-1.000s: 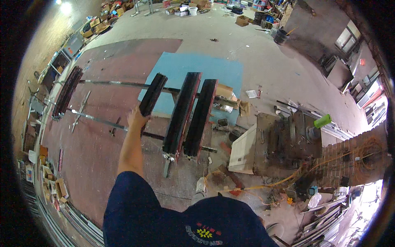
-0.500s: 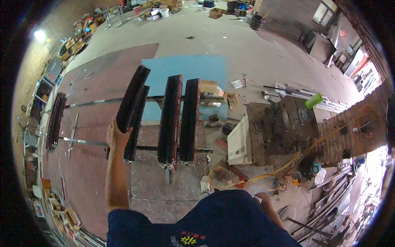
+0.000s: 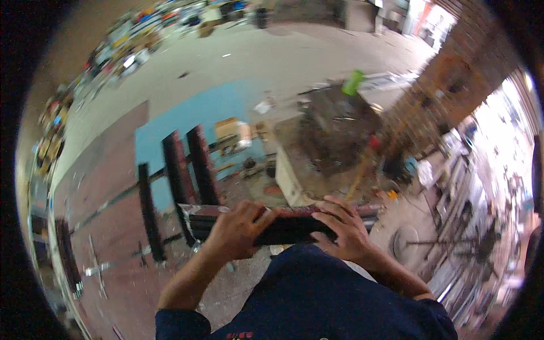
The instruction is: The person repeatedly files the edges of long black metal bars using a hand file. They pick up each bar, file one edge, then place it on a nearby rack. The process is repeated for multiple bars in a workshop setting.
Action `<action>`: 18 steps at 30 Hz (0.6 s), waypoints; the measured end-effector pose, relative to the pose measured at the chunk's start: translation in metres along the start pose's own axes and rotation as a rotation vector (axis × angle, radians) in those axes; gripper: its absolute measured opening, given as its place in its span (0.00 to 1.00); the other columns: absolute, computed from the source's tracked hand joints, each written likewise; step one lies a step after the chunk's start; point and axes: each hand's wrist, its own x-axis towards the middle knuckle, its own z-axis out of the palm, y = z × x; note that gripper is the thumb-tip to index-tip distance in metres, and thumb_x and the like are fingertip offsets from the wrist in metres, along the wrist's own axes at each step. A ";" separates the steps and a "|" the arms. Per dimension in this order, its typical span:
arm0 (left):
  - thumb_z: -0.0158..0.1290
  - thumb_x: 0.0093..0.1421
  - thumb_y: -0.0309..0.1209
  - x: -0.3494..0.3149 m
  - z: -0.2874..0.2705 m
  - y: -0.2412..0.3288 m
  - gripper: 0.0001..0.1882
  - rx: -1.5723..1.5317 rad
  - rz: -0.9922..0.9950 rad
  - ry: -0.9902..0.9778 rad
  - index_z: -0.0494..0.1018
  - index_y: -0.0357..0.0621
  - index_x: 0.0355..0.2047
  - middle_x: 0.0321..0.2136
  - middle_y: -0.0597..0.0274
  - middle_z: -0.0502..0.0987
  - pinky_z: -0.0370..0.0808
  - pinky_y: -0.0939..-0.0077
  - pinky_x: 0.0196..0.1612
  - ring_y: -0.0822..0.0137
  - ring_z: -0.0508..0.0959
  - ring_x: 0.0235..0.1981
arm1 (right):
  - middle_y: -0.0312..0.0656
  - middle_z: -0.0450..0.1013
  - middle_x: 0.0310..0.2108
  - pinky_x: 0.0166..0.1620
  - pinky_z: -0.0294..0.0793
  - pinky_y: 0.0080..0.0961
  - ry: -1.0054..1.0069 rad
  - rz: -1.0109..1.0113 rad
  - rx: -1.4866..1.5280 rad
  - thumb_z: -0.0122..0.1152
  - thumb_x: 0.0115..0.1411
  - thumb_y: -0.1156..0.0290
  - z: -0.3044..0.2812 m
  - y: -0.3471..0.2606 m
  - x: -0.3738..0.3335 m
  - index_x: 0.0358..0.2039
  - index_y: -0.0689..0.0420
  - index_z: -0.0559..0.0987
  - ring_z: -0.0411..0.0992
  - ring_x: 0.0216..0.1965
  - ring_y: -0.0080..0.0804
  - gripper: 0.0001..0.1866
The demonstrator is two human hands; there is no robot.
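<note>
A long dark profile bar (image 3: 289,231) with a reddish top face lies crosswise in front of my body, held in both hands. Its left part is gripped by my left hand (image 3: 241,228), fingers bent over the top. My right hand (image 3: 343,228) grips it nearer its right end, fingers somewhat spread over the top edge. Beyond its left end, a similar dark bar (image 3: 179,173) and another dark bar (image 3: 202,167) stretch away from me. A single thinner dark bar (image 3: 149,212) rests further left.
Thin metal rails (image 3: 122,195) run under the bars. A dark bundle (image 3: 68,255) lies far left. A blue sheet (image 3: 212,102) covers part of the floor. Ahead right stand a cluttered dark work surface (image 3: 334,127) with a pale panel (image 3: 290,178), a green cylinder (image 3: 353,83) and a brick pillar (image 3: 447,85).
The bar my left hand held at the left has come over in front of my body and turned crosswise. My right hand has come up onto it. The view has swung right.
</note>
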 end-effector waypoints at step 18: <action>0.64 0.51 0.40 0.230 0.130 0.268 0.29 -0.590 1.031 -0.174 0.71 0.44 0.52 0.50 0.54 0.73 0.66 0.57 0.59 0.52 0.70 0.54 | 0.57 0.76 0.31 0.38 0.72 0.40 0.367 1.513 0.409 0.48 0.65 0.44 0.083 0.114 -0.463 0.34 0.61 0.79 0.75 0.33 0.51 0.29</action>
